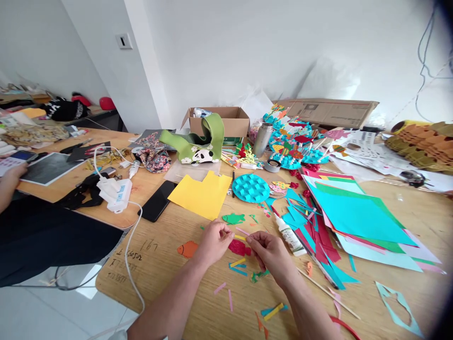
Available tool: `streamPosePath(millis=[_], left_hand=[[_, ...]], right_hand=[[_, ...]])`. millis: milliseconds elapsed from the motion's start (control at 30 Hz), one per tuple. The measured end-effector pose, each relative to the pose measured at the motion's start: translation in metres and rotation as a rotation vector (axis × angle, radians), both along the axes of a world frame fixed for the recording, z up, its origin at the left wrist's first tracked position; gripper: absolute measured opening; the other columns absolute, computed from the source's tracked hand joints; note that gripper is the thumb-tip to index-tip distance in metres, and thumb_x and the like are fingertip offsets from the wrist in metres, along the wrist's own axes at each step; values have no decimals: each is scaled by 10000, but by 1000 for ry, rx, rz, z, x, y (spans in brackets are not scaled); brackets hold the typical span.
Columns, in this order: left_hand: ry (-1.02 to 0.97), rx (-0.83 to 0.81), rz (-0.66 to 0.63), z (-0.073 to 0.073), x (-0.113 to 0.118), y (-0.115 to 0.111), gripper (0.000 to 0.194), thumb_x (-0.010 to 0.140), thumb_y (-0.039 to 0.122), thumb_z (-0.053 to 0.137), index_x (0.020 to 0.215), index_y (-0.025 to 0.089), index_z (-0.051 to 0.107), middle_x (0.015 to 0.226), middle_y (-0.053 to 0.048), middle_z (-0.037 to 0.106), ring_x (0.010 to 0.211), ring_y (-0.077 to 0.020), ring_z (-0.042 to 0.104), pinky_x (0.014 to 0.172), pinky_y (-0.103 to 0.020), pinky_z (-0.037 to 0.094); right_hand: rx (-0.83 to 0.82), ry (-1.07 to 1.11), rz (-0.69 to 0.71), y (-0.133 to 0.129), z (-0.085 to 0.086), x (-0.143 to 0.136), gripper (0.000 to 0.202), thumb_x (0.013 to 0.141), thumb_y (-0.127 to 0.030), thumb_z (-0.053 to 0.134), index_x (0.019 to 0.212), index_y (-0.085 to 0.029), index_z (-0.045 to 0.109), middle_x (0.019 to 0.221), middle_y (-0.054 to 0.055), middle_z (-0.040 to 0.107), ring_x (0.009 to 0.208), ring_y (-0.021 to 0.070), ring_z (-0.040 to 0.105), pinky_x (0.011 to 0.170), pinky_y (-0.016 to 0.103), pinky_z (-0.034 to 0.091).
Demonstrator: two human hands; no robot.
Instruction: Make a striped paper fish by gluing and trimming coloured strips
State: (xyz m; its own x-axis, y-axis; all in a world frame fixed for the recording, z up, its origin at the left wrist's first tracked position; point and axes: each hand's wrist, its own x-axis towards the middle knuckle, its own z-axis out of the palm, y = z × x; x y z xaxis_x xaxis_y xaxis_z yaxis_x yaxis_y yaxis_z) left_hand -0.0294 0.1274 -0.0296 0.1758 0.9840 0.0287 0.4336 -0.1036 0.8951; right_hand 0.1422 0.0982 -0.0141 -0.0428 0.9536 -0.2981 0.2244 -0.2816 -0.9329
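A short yellow paper strip (240, 237) is stretched between my two hands, just above a dark red paper fish (237, 247). My left hand (213, 242) pinches its left end. The right end sits between the thumb and finger of my right hand (269, 254). A pink strip (242, 231) lies just behind. Around my hands are a green paper fish (233, 218), an orange paper fish (187, 249), and loose strips in yellow and blue (238, 269). A white glue bottle (290, 237) lies to the right of my right hand.
Coloured paper sheets (364, 212) are stacked at right beside scraps (311, 226). A blue paper-covered disc (250, 188), yellow paper (201, 191) and black phone (158, 200) lie further back. A power strip (116, 193) trails a white cable at left, near another person's hand (12, 182).
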Motion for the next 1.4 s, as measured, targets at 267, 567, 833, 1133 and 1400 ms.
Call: streamPosePath(millis=[267, 567, 833, 1133, 1400], left_hand=[[203, 69, 12, 8, -1, -4, 158, 757, 103, 602, 620, 169, 560, 737, -10, 577, 761, -157, 550, 721, -276, 420], [329, 160, -11, 4, 1, -7, 146, 745, 79, 618, 647, 179, 580, 772, -26, 575, 834, -189, 538, 768, -311, 418], [383, 160, -21, 7, 5, -10, 160, 746, 82, 615, 636, 184, 561, 784, -30, 566, 855, -199, 535, 782, -324, 423], [245, 122, -53, 7, 3, -10, 172, 755, 55, 585, 656, 187, 538, 826, -34, 572, 872, -189, 545, 786, -309, 431], [202, 117, -98, 10, 1, -10, 171, 777, 48, 574, 677, 183, 544, 872, -35, 565, 908, -182, 536, 834, -310, 423]], right_hand=[[12, -152, 6, 2, -15, 0, 297, 754, -481, 551, 651, -203, 539, 469, -38, 547, 303, 78, 373, 343, 222, 264], [158, -515, 60, -2, -8, -3, 239, 788, -391, 468, 626, -224, 521, 537, 13, 603, 502, 166, 549, 488, 257, 340], [214, -617, 56, -5, -13, -6, 200, 813, -328, 446, 643, -237, 500, 560, 9, 610, 510, 167, 559, 511, 259, 340], [226, -493, 42, -3, -8, -1, 293, 871, -409, 435, 667, -221, 529, 531, -10, 541, 494, 148, 493, 500, 259, 319], [379, -462, 40, 3, 0, 7, 302, 875, -430, 467, 867, -209, 673, 823, 74, 643, 707, 199, 565, 655, 304, 417]])
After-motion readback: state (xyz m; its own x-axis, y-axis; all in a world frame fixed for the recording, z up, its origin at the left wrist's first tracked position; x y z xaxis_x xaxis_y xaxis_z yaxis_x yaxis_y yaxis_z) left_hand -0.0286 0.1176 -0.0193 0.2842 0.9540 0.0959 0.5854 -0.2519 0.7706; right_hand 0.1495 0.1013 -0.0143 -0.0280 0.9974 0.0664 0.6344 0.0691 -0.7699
